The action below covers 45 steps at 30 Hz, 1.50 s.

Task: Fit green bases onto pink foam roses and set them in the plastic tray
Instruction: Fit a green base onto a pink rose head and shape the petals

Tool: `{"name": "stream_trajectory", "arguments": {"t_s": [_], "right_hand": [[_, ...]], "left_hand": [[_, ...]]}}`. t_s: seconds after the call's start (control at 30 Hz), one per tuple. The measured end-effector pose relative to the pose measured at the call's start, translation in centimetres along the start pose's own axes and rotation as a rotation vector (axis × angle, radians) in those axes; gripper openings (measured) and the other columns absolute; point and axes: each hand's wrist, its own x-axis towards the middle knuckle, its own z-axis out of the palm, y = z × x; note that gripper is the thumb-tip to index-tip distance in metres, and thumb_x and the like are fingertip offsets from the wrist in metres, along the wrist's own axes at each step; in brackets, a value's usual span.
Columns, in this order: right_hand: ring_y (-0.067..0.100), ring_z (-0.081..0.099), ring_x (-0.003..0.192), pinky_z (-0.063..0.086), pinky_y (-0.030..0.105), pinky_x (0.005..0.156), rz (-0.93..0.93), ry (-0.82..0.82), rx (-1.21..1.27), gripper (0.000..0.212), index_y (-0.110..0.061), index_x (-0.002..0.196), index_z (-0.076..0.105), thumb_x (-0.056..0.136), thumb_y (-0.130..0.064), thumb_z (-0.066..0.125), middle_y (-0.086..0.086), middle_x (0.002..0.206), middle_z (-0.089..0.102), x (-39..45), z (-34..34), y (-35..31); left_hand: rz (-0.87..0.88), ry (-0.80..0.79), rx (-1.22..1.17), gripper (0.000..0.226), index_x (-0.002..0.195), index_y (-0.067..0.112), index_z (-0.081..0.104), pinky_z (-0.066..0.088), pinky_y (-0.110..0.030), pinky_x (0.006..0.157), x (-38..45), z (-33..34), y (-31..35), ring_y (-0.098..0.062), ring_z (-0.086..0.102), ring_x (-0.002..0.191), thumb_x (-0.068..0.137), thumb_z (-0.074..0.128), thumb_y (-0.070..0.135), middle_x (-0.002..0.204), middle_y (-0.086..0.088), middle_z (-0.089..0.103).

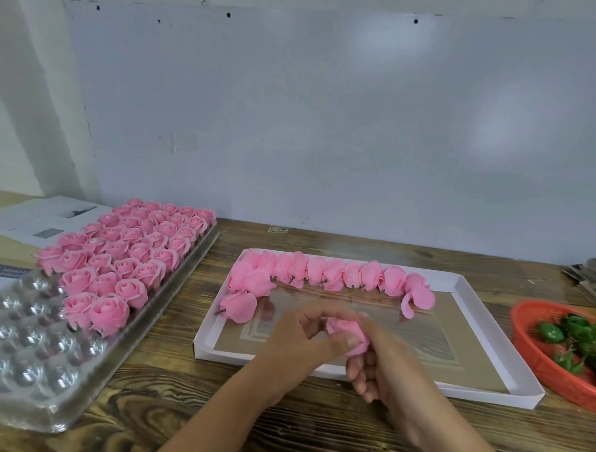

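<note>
Landmark: white cardboard box lid (464, 284), lying flat on the wooden table (213, 417).

- Pink foam rose (348, 332): held over the lid's near part, between both hands.
- Left hand (302, 338): fingers curled round the rose, thumb pressed on its petals.
- Right hand (383, 362): fingers curled, gripping the rose from below; blurred.
- Loose roses (325, 273): a row along the lid's far edge, lying on their sides.
- Plastic tray (24, 360): left of the lid; far cells filled with upright roses (124, 252), near cells bare.
- Orange basket (537, 356): right of the lid, holding green bases (578, 335).
</note>
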Motion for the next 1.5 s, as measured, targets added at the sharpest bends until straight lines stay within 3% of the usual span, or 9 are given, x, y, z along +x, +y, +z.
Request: {"name": "stream_trajectory", "arguments": {"t_s": [0.13,0.33,0.47,0.57,0.67,0.83,1.07,1.27,1.5], "right_hand": [[0.016,0.048,0.042,0.034,0.022,0.036,0.013,-0.026,-0.014,0.063,-0.002,0.077,0.074,0.096,-0.053,0.043,0.012,0.057,0.058,0.0,-0.2,-0.3],[0.017,0.05,0.041,0.036,0.023,0.036,0.025,-0.05,-0.007,0.059,-0.022,0.059,0.075,0.097,-0.052,0.042,0.012,0.056,0.059,-0.4,0.0,-0.7],[0.019,0.053,0.044,0.04,0.024,0.038,0.033,-0.043,-0.024,0.055,-0.02,0.068,0.077,0.098,-0.052,0.043,0.014,0.062,0.062,-0.2,-0.2,-0.8],[0.018,0.06,0.053,0.045,0.027,0.042,-0.074,0.066,-0.073,0.034,-0.02,0.091,0.072,0.095,-0.047,0.052,0.005,0.071,0.069,-0.3,0.0,-0.8],[0.014,0.068,0.068,0.053,0.028,0.05,-0.217,0.107,-0.082,0.013,-0.025,0.104,0.066,0.093,-0.029,0.062,-0.002,0.088,0.072,-0.6,-0.1,-0.9],[0.009,0.066,0.07,0.056,0.025,0.057,-0.338,0.088,-0.122,0.023,-0.015,0.102,0.073,0.089,0.002,0.064,0.002,0.089,0.075,-0.8,0.0,-1.1],[0.016,0.068,0.067,0.059,0.026,0.064,-0.319,0.119,-0.043,0.023,-0.015,0.098,0.076,0.091,0.0,0.061,0.008,0.083,0.075,-0.4,-0.6,-0.8],[0.017,0.066,0.064,0.056,0.024,0.064,-0.276,0.097,0.061,0.021,-0.017,0.097,0.078,0.092,-0.005,0.062,0.013,0.08,0.073,-0.2,-1.0,-0.6],[0.016,0.069,0.069,0.056,0.023,0.064,-0.231,0.056,0.068,0.014,-0.015,0.099,0.076,0.087,-0.011,0.07,0.01,0.084,0.075,-0.2,-1.0,-0.8]], "left_hand": [[0.036,-0.064,0.037,0.044,0.111,0.035,0.072,0.056,-0.029,0.09,-0.2,0.1,0.0,-0.018,0.072,0.105,0.072,0.091,0.03,0.109,-0.001,0.076],[0.111,0.109,0.137,0.022,0.1,0.032,0.078,0.055,-0.021,0.089,0.2,0.1,-0.4,-0.013,0.07,0.107,0.083,0.079,0.017,0.108,0.005,0.077],[0.104,0.152,0.11,0.023,0.095,0.032,0.08,0.054,-0.019,0.085,0.2,0.3,-0.2,-0.013,0.073,0.1,0.085,0.078,0.011,0.101,0.004,0.079],[0.072,0.165,0.062,0.017,0.097,0.026,0.08,0.055,-0.023,0.084,0.2,0.3,-0.1,-0.017,0.074,0.097,0.088,0.076,0.012,0.099,-0.001,0.079],[-0.003,0.198,0.022,0.012,0.099,0.021,0.08,0.057,-0.029,0.085,0.2,0.1,0.0,-0.022,0.074,0.095,0.091,0.073,0.015,0.097,-0.006,0.079],[-0.051,0.175,-0.024,0.016,0.101,0.024,0.08,0.059,-0.026,0.081,0.2,0.1,0.4,-0.018,0.074,0.097,0.095,0.069,0.015,0.101,-0.003,0.078],[-0.015,0.132,-0.039,0.027,0.098,0.028,0.081,0.058,-0.023,0.082,0.2,0.2,0.3,-0.012,0.071,0.105,0.095,0.066,0.006,0.108,0.003,0.077],[-0.029,0.096,0.026,0.023,0.104,0.031,0.077,0.057,-0.024,0.086,0.2,-0.1,-0.1,-0.015,0.072,0.104,0.081,0.081,0.029,0.11,0.004,0.076],[-0.007,0.129,0.096,0.022,0.105,0.037,0.077,0.056,-0.024,0.086,0.1,0.0,-0.1,-0.012,0.071,0.103,0.084,0.078,0.031,0.108,0.007,0.077]]}}
